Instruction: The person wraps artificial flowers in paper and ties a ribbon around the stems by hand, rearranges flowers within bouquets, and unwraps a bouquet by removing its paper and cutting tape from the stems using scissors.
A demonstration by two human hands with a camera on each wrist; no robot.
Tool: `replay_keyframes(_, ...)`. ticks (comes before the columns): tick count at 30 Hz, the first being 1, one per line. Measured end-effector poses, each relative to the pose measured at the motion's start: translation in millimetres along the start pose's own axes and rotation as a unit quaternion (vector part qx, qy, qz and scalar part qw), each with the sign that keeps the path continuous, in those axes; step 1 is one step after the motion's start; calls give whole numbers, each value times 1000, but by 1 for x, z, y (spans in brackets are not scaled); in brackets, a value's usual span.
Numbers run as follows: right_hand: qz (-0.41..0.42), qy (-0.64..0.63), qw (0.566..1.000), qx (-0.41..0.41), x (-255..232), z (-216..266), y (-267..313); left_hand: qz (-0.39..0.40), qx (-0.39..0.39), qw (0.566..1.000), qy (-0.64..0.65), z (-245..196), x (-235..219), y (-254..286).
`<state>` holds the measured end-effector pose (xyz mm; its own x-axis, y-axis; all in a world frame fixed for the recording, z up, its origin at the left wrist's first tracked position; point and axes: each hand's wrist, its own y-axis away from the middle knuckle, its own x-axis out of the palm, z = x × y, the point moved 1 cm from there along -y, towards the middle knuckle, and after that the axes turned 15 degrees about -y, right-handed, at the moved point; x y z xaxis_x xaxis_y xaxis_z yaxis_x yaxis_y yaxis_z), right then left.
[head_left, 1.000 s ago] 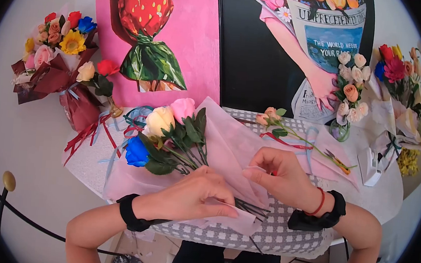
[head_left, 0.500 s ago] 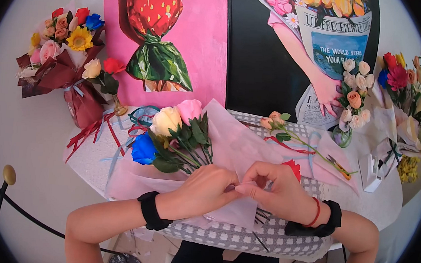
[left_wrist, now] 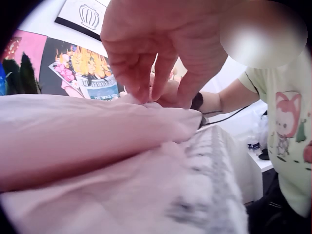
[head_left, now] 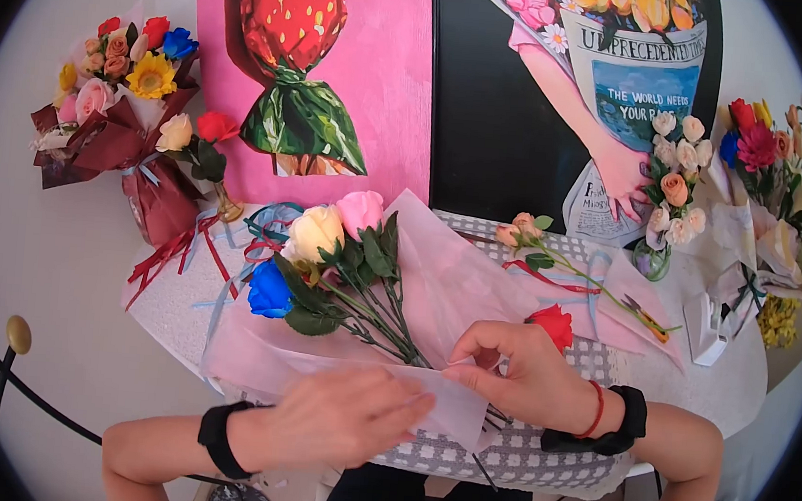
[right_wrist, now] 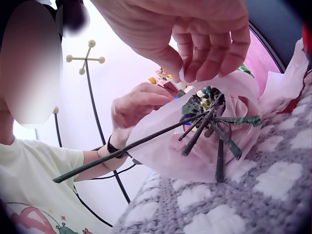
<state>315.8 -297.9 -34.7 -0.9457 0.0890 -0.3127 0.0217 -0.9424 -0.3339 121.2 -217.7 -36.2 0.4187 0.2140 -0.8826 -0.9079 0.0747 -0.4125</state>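
Note:
My right hand [head_left: 524, 368] pinches the edge of the pale pink wrapping paper [head_left: 461, 265] between thumb and fingertips, over the stems. Blurred in the head view, my left hand [head_left: 341, 417] hovers at the paper's near fold with its fingers loosely extended. Lying on the paper are a blue rose [head_left: 271, 289], a cream rose [head_left: 316, 232] and a pink rose [head_left: 360, 211] with green leaves. In the right wrist view the paper curves round several dark green stems [right_wrist: 195, 142], whose cut ends stick out. A red rose [head_left: 553, 327] shows just beyond my right hand.
A grey-and-white checked cloth [head_left: 535, 459] covers the table's near part. To the right lie peach roses [head_left: 521, 230], scissors [head_left: 648, 319] and a white tape dispenser [head_left: 704, 321]. A wrapped bouquet [head_left: 155, 198] and red ribbons [head_left: 169, 261] are at left; a vase of roses [head_left: 674, 187] stands behind.
My hands came together at the paper's edge, then my left hand drew away left and toward me. My right hand keeps its pinch. The near flap of paper now lies folded over the stems.

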Motion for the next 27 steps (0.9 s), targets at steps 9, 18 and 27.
replay_keyframes(9, -2, 29, 999, -30, 7, 5, 1, 22, 48, 997, -63, -1, 19, -2)
replay_keyframes(18, 33, 92, 994, -45, 21, 2, 1, 24, -23, 999, 8, 2, 16, 2)
replay_keyframes(27, 65, 133, 987, -70, 25, -3, 5, 36, -55, 998, -16, 4, 13, 0)
